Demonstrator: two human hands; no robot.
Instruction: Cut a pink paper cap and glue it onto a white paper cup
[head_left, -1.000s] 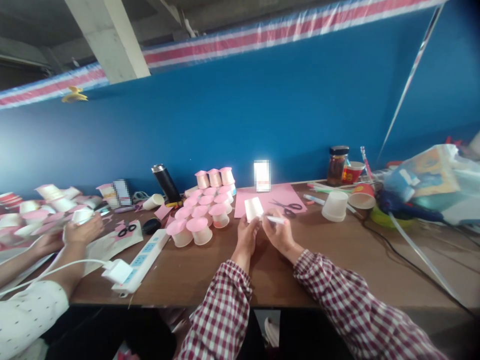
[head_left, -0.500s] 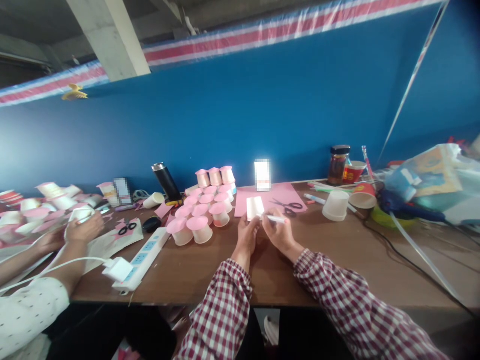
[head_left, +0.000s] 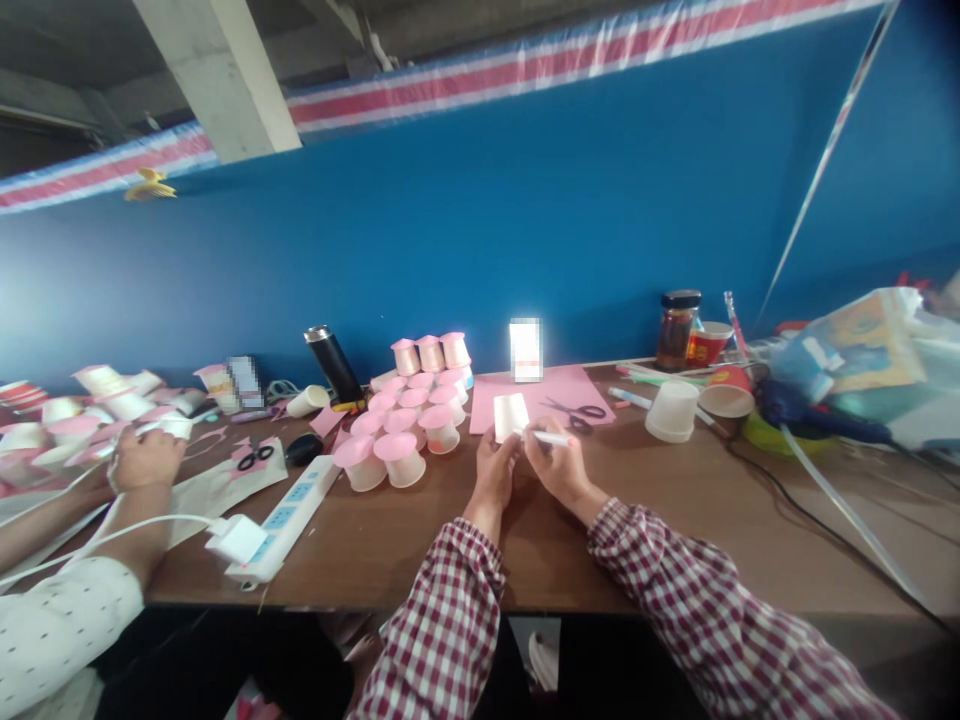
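Hands in checked sleeves are working over the brown table (head_left: 420,545). The left hand (head_left: 493,475) is closing its fingers around a small white paper cup (head_left: 510,415), holding it tilted just above the tabletop. The right hand (head_left: 559,465) is gripping a white marker pen (head_left: 549,438), its tip touching the cup's side. Just beyond the cup, a pink paper sheet (head_left: 525,395) is lying flat with scissors (head_left: 581,410) resting on it. To the left, a cluster of pink-topped cups (head_left: 409,415) is standing near a white power strip (head_left: 281,520). An upturned white cup (head_left: 671,412) is sitting to the right. At the far left, a co-worker's hand (head_left: 142,460) is resting among more cups.
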